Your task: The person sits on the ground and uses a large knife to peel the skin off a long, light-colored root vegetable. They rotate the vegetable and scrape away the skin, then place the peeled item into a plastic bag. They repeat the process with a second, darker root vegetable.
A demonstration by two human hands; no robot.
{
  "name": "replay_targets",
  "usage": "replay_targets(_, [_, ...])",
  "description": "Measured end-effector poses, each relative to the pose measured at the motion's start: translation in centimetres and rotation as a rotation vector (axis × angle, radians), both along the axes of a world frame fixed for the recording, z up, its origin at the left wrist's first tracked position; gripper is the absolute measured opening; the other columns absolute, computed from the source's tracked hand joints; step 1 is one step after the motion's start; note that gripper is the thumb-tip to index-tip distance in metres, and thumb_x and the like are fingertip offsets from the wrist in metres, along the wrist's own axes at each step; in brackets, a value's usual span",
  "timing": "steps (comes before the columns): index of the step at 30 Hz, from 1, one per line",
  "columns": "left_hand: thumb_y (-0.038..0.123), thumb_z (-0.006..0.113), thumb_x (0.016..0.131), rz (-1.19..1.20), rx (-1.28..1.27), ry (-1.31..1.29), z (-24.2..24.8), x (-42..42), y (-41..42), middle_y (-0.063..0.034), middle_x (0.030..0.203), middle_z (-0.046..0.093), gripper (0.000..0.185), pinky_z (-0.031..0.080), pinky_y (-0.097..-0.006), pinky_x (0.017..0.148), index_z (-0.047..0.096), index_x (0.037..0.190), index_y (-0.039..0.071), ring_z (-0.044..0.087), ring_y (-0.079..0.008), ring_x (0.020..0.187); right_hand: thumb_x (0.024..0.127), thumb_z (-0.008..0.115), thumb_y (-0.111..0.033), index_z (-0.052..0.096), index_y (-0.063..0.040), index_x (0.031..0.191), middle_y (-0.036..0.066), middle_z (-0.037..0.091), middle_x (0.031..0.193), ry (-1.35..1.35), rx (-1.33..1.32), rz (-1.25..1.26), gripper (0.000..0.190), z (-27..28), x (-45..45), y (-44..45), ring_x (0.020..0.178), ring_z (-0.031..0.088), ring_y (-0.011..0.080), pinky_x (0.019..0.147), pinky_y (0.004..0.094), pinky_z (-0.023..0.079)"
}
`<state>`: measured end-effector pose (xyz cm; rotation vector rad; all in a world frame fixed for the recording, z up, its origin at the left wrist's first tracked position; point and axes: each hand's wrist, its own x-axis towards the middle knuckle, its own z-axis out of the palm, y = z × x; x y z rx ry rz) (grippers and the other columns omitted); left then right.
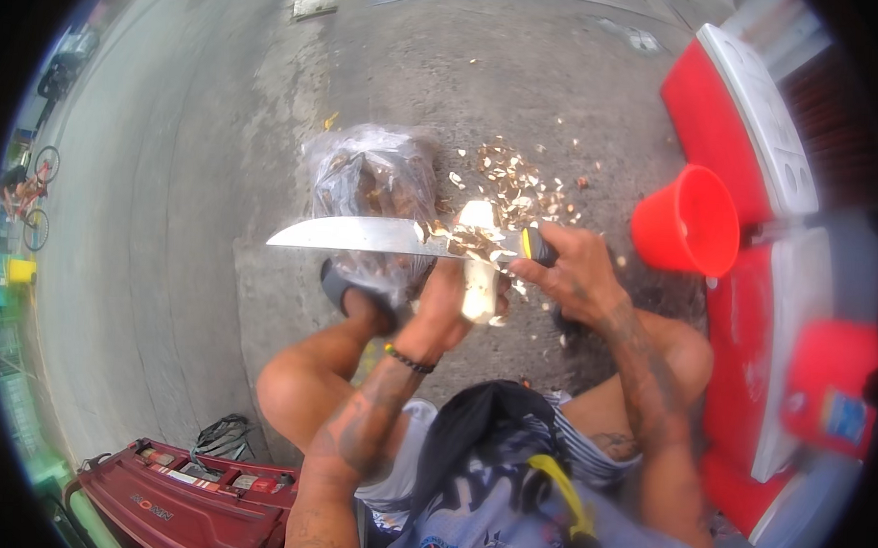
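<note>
My left hand [445, 300] grips a peeled, whitish root [480, 294], which looks like cassava. In my right hand [586, 273] is the dark handle, with a yellow band, of a large broad-bladed knife [345, 233]. Its blade lies across the root and points left, with brown peel scraps [477, 240] clinging near the handle. Just beyond the blade, a clear plastic bag [374, 168] holds brown roots on the concrete. White and brown peelings [517, 178] are scattered on the ground to the right of the bag.
On the right stand a red bucket [665, 221] and red coolers with white lids [758, 119]. A red container [827, 386] sits by the near cooler. A dark red vehicle tailgate [201, 502] is at lower left. Farther left, a person rides a red bicycle [37, 194].
</note>
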<state>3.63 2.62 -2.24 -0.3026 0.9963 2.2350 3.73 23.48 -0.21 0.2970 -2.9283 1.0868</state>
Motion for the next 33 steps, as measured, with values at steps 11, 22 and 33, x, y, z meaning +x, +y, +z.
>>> replay_targets(11, [0.059,0.035,0.103,-0.047,0.157,0.054,-0.1,-0.3,-0.8,-0.0074,0.091,0.061,0.06,0.055,-0.0327,0.058,0.052,0.125,0.007,0.063,-0.0184,0.074,0.087,0.067,-0.059,0.06,0.0,0.077,0.013,0.059,0.063,-0.195,-0.119,-0.024,0.061,0.6,-0.1,1.5,0.059,0.057,0.0224,0.057,0.0386,0.045])
replay_targets(22, [0.056,0.042,0.103,-0.086,-0.049,0.085,-0.1,0.1,-0.4,-0.0078,0.089,0.063,0.054,0.057,-0.0324,0.055,0.049,0.128,0.008,0.066,-0.0188,0.071,0.083,0.067,-0.067,0.058,-0.002,0.072,0.012,0.056,0.06,-0.071,-0.052,-0.025,0.066,-0.1,0.0,1.4,0.056,0.056,0.0248,0.054,0.0393,0.044])
replay_targets(33, [0.066,0.038,0.1,-0.109,0.051,0.147,0.6,0.2,-1.0,-0.0077,0.09,0.06,0.066,0.054,-0.0295,0.055,0.052,0.125,0.007,0.063,-0.0183,0.07,0.086,0.061,-0.071,0.054,-0.002,0.07,0.007,0.049,0.059,-0.131,-0.269,-0.031,0.072,-0.4,0.0,1.6,0.057,0.048,0.0168,0.053,0.0365,0.041])
